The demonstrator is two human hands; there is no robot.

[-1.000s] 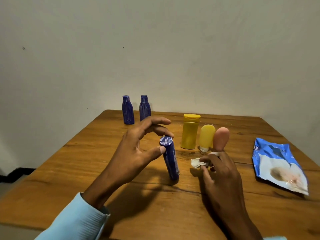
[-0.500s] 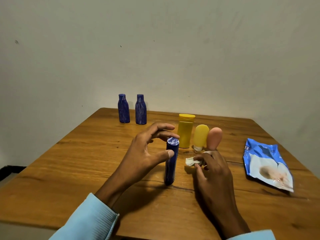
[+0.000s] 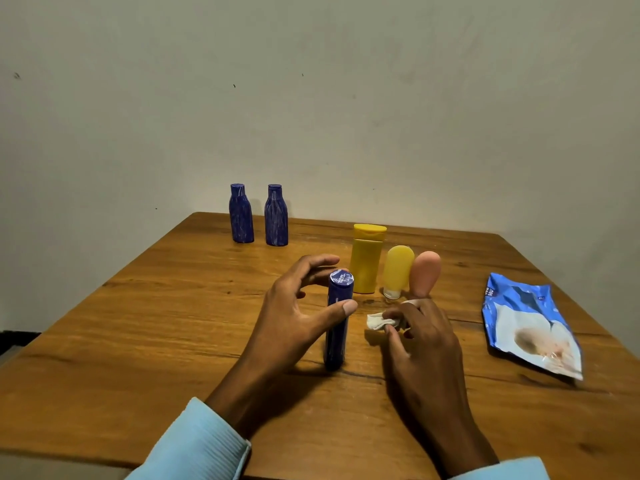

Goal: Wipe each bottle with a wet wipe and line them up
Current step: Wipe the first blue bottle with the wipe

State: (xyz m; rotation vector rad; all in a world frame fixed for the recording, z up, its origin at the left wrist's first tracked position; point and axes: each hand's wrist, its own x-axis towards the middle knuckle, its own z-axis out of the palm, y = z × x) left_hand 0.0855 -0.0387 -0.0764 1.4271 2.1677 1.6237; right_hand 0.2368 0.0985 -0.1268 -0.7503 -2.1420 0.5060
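Observation:
A tall dark blue bottle [image 3: 336, 327] stands upright on the wooden table [image 3: 173, 323], near the middle. My left hand [image 3: 294, 317] curls around its upper part, thumb on the front and fingers behind the cap. To its right, my right hand [image 3: 420, 344] rests on the table and pinches a crumpled white wet wipe [image 3: 377, 321]. Behind them stand a yellow bottle [image 3: 366, 259], a small yellow tube [image 3: 397, 270] and a pink tube [image 3: 424, 273], side by side. Two small blue bottles [image 3: 258, 214] stand next to each other at the far left edge.
A blue and white wet wipe pack [image 3: 530, 323] lies flat at the right of the table. A plain wall rises just behind the table's far edge. Bare wood shows at the left and along the near edge.
The tall blue bottle was tilted in my left hand one second ago and now stands upright on the table. My right hand has stayed in place with the wipe.

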